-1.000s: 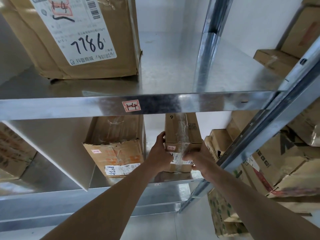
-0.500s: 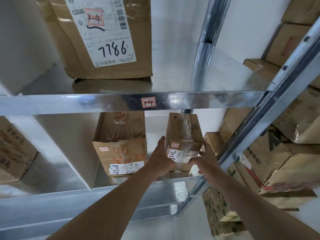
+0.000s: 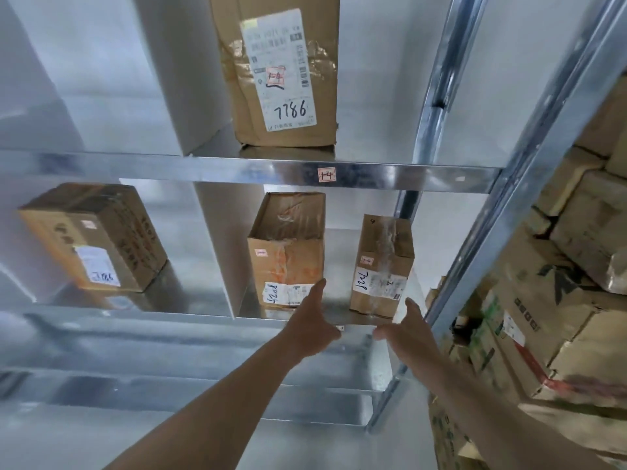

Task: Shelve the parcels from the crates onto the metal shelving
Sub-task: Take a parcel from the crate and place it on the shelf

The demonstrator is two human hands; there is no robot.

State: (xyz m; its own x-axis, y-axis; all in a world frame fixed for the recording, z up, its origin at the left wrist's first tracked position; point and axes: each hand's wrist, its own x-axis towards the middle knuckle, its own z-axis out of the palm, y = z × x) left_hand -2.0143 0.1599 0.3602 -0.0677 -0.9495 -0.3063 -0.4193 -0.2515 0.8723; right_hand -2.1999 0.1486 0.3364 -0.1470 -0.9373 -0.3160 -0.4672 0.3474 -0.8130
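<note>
Small parcel point(image 3: 381, 266) stands upright on metal shelf point(image 3: 339, 308), rt of bigger box point(image 3: 286, 249), apart. Left hand point(image 3: 310, 325) & right hand point(image 3: 405, 329) spread wide, empty, near shelf edge. Parcel prob light, stiff cardboard, slick tape; grip by both sides.

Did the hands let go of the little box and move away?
Yes. Both the left hand and right hand have come back off the small box, now open at the shelf edge in front of it.
</note>
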